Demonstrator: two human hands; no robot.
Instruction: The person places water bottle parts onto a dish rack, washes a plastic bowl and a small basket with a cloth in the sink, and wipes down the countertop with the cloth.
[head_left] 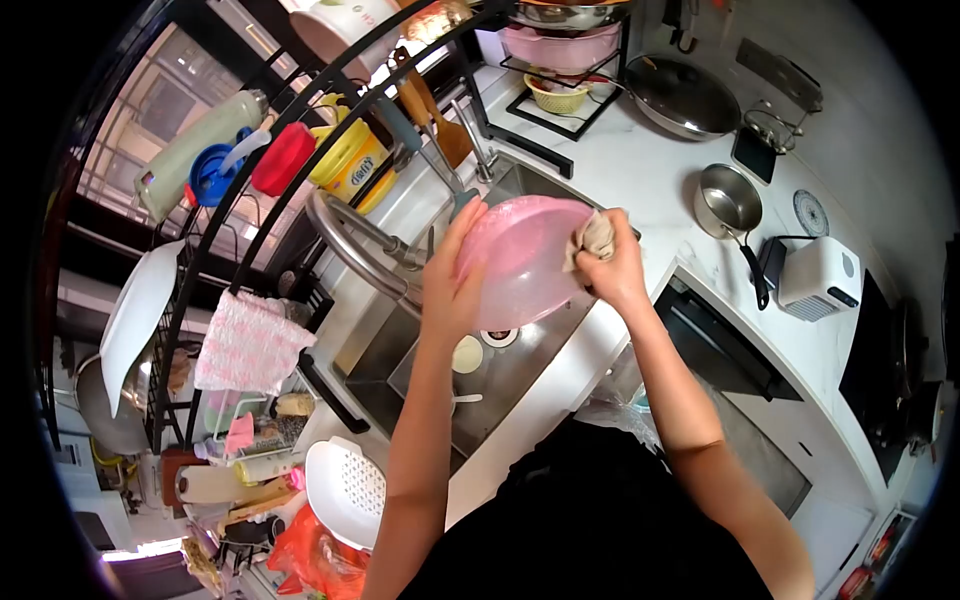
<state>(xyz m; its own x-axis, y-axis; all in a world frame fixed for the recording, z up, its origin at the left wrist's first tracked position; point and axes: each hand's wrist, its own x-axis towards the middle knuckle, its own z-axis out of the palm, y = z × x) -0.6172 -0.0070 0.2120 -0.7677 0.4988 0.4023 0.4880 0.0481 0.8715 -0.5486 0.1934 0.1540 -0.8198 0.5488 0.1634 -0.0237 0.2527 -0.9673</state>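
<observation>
Over the sink [545,345] I see a translucent pink plastic bowl [530,260], tilted on its side. My left hand [453,270] grips the bowl's left rim, with the fingers along its outer side. A crumpled beige cloth [594,240] is bunched in my right hand [618,265], pressed against the bowl's right rim. Below the bowl, a small pale round item [467,354] and a white spoon-like handle [467,399] lie in the sink. The curved steel faucet [350,245] stands just left of my left hand.
A black rack with a yellow tub [352,165] and a pink-white towel [252,343] rises on the left. On the right counter are a saucepan [727,200], a lidded wok [683,95] and a white appliance [818,279]. A white colander [346,490] sits at lower left.
</observation>
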